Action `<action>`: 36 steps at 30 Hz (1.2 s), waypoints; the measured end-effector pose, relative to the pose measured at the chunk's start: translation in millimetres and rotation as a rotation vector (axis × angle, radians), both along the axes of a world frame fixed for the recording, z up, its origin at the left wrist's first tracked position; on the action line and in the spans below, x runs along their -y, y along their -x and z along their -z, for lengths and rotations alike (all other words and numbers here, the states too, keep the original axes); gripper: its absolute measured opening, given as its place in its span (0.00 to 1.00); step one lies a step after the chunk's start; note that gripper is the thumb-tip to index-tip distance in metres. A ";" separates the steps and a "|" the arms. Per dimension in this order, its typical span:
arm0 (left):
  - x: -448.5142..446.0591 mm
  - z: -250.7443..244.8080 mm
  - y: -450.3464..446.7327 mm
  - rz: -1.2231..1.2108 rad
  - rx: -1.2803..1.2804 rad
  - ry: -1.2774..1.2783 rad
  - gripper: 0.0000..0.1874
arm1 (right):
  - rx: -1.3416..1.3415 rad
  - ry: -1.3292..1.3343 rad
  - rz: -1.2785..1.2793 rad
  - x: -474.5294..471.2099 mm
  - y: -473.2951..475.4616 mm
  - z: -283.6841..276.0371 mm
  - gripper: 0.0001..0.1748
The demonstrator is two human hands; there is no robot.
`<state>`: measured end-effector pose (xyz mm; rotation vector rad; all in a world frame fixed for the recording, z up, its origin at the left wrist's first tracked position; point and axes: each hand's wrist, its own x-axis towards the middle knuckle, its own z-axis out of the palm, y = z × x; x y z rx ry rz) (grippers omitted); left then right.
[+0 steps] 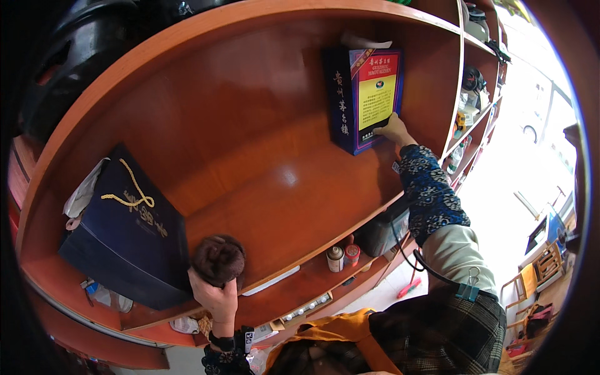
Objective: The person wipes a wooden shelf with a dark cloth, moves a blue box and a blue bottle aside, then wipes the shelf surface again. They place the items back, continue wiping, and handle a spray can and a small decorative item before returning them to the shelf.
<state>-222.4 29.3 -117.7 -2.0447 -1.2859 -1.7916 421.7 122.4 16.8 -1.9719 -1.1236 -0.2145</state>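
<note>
My left hand (214,293) grips a bunched dark brown cloth (218,260) near the front edge of the wooden shelf (281,178). Just left of it stands a big navy gift bag (126,234) with a gold rope handle. At the right end of the shelf, a tall boxed carton (377,93) in blue, red and yellow stands upright and bears printed writing. My right hand (394,130) holds its lower right edge, thumb on the front face and the other fingers mostly hidden.
Below are a spray can (335,258), a red-lidded jar (352,255) and a dark appliance (382,229) with a black cable. Side shelves at right hold a plastic bottle (455,158) and a yellow toy vehicle (461,121). Black glossy objects (89,61) sit on top.
</note>
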 end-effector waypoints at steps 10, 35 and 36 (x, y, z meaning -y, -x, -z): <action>15.6 -11.3 -11.0 0.015 -0.008 0.102 0.30 | 0.031 0.030 -0.016 33.5 14.3 -7.8 0.49; 133.0 -39.8 41.5 -0.117 0.614 -0.340 0.26 | 0.349 -0.392 -1.442 148.6 417.6 -36.4 0.39; 124.2 -45.9 60.4 -0.115 0.651 -0.347 0.26 | 0.405 -0.484 -1.483 151.3 432.4 -46.9 0.38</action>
